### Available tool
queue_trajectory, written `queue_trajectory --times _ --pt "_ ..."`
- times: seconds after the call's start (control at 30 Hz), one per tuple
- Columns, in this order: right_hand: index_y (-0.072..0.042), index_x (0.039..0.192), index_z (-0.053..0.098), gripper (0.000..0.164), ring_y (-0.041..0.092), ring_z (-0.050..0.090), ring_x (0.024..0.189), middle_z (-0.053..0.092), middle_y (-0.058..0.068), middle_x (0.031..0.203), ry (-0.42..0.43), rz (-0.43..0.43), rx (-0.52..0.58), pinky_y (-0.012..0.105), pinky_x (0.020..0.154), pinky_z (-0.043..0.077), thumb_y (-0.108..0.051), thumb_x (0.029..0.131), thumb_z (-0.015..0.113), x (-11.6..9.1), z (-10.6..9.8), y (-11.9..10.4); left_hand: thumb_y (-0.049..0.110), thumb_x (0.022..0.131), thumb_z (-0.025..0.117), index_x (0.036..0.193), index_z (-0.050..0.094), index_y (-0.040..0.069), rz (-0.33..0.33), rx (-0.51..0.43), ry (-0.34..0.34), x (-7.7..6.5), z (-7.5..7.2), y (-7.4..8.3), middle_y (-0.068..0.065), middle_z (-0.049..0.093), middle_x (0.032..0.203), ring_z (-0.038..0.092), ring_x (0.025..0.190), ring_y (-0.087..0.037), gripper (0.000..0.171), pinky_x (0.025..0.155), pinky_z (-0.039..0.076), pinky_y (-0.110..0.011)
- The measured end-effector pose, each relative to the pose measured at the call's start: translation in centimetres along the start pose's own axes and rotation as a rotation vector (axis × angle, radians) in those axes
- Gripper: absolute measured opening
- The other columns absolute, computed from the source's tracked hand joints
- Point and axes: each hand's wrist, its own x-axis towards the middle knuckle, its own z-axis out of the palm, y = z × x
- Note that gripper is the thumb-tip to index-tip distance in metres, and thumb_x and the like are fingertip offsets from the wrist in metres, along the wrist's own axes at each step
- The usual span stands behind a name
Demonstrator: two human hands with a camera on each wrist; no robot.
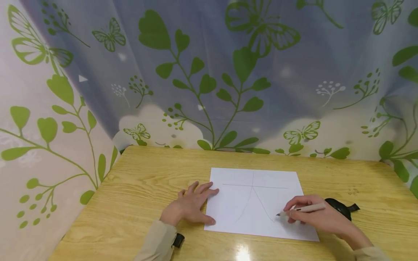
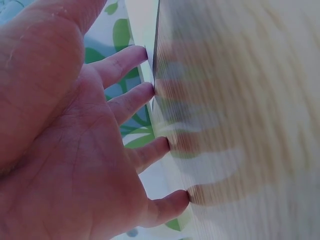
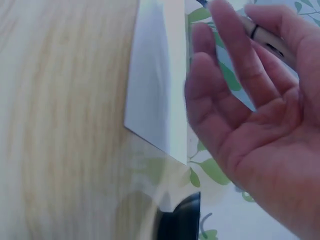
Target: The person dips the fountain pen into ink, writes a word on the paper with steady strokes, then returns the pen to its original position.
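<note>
A white sheet of paper (image 1: 235, 206) lies on the table, bearing thin lines: a horizontal one crossed by a short upright, with two slanting strokes spreading down below. My right hand (image 1: 316, 214) pinches a pale beige pen (image 1: 310, 208) over the paper's right part, its dark tip close to the lower end of the right slanting stroke. A dark ring on the pen (image 3: 272, 42) shows in the right wrist view. My left hand (image 1: 192, 206) rests with spread fingers at the sheet's left edge, thumb and index fingertips over the paper. Its fingertips (image 2: 177, 200) meet the wood.
A rounded black object with a short tab (image 1: 337, 207) lies on the wooden table (image 1: 147, 174) beyond my right wrist. Behind the table hangs a curtain (image 1: 196, 119) printed with green leaves and butterflies. A black strap (image 1: 178, 240) sits at my left cuff.
</note>
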Motion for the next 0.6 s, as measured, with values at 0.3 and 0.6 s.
queue_trajectory --times 0.3,0.6 --pt "-0.002 0.123 0.064 0.034 0.017 0.072 0.08 0.078 0.006 0.094 0.344 -0.001 0.021 0.033 0.065 0.059 -0.029 0.102 0.065 -1.8 0.0 -0.5 0.053 0.086 0.078 0.16 0.033 0.03 0.008 0.003 -0.016 0.0 0.2 -0.3 0.003 0.016 0.173 0.009 0.158 -0.044 0.09 0.115 0.017 -0.078" --pt "-0.011 0.152 0.046 0.05 0.017 0.077 0.093 0.067 -0.026 0.127 0.431 -0.149 0.022 0.035 0.065 0.061 -0.019 0.105 0.059 -3.2 -0.4 0.1 0.054 0.086 0.076 0.161 0.032 0.03 0.023 0.004 -0.015 0.0 0.1 -0.4 0.003 0.015 0.173 0.008 0.158 -0.045 0.09 0.115 0.016 -0.079"
